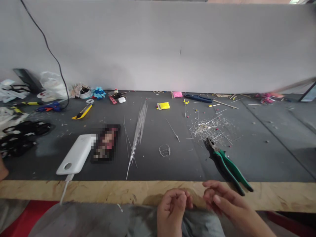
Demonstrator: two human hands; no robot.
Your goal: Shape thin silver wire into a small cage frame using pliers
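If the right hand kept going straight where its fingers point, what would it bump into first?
Most likely the left hand: the right hand points across a small gap towards its curled fingers. Depth is unclear, so it might pass just beyond them.

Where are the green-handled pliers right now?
In the head view, the green-handled pliers lie right of centre, their jaws beside the scattered wire clippings and their handles reaching over the tan front edge, near the right hand.
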